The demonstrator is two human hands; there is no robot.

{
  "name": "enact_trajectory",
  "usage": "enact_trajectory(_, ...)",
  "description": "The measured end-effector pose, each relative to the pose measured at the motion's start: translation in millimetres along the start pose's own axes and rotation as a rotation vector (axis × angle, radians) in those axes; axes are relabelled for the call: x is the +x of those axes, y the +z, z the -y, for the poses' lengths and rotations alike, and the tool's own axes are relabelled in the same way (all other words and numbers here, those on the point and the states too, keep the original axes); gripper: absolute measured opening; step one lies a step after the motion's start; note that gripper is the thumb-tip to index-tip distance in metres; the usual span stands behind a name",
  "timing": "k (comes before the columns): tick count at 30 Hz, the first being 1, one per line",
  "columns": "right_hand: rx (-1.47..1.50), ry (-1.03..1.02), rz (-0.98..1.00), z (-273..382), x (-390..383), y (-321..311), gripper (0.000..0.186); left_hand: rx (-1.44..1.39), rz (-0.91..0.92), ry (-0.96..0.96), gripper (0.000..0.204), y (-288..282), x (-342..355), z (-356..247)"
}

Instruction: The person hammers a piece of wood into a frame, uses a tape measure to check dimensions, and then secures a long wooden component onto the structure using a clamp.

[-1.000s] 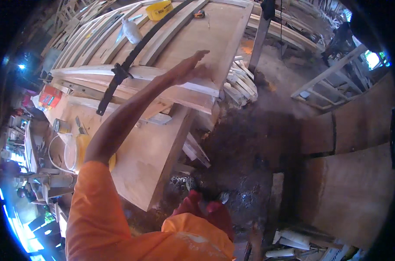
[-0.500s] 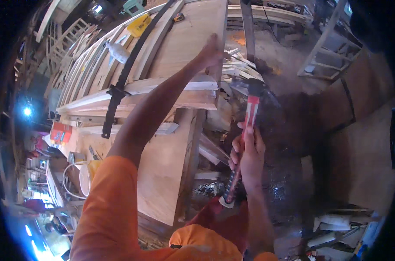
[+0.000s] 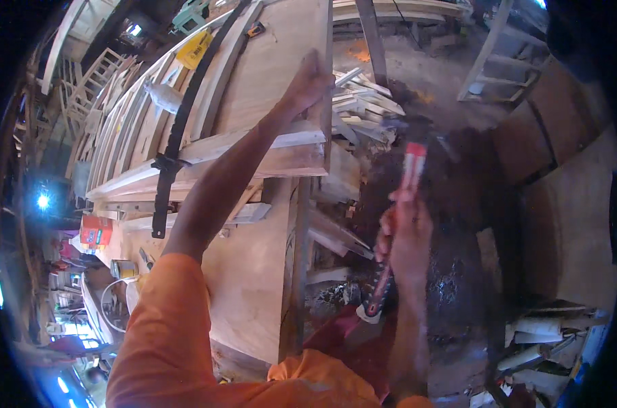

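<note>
the right hand, its grip around the hammer beside the panel, seemed to need steady control clear of the left hand, whose grip i couldn't tell.

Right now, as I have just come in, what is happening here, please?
The person's right hand grips a hammer, to the right of a large wooden panel; the hammer is partly blurred. The left hand is at the panel's right edge; whether it touches is hard to tell. A long black bar lies across the panel, with a white bottle and a yellow container to its left.
</note>
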State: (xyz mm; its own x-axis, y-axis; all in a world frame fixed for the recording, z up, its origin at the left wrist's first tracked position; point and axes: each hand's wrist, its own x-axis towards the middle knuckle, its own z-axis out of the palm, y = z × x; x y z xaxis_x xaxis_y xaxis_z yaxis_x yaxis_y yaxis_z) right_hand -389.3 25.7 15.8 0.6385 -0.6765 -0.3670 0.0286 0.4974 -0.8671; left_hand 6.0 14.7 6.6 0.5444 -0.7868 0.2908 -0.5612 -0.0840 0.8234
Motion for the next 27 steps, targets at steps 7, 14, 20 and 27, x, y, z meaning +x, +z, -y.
enact_trajectory(7,0.009,0.11,0.324,-11.4,13.5,-3.9,0.038,-0.06,-0.015,-0.094,0.083,3.5,-4.6,-5.4)
enact_trajectory(14,-0.02,0.03,0.106,4.3,9.7,5.0,0.041,0.235,0.006,-0.058,0.096,-7.4,7.1,14.4)
enact_trajectory(20,0.078,0.083,0.112,-16.5,9.8,-2.7,0.035,0.209,-0.048,-0.051,0.1,-2.3,-0.3,3.3)
enact_trajectory(27,-0.035,0.064,0.295,-1.7,15.9,4.4,0.037,-0.018,0.042,-0.134,0.094,-3.3,3.2,-8.5)
